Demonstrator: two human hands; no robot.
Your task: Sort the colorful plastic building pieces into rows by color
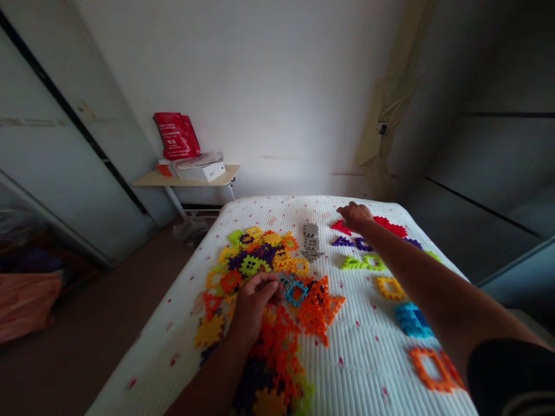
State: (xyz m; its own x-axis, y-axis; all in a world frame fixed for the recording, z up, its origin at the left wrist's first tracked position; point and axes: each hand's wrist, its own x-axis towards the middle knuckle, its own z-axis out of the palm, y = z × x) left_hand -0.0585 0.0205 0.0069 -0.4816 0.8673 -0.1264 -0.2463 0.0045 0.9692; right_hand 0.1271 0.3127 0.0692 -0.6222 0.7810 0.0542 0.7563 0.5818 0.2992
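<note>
From the head camera, a white bed (364,346) with little red dots fills the middle. Lots of flat plastic puzzle pieces lie on it.

The left hand (255,297) rests on a big mixed pile (260,260) of yellow, purple, green and orange pieces. Its fingers are curled, and the tips touch a small grey piece (285,279) just beside a blue square piece (296,293). I cannot tell if the fingers really pinch the grey piece or only touch it. A bunch of orange pieces (318,309) lies right next to that hand.

The right hand (355,215) is stretched far out, well apart from the left one. It sits palm down at the far end of the bed, on top of a red piece (341,227). Its fingers are bent down — I cannot tell if they grab anything. More red pieces (390,226) lie on its other side.

Beside the right arm the pieces lie in little groups by colour: purple pieces (344,242), green pieces (362,263), a yellow square (389,288), blue pieces (411,320) and an orange square (431,367). A grey stack (311,240) lies between the pile and these groups.

Behind the bed, by the wall, a small shelf (225,173) holds a red bag (177,136) and a white box (202,170).
</note>
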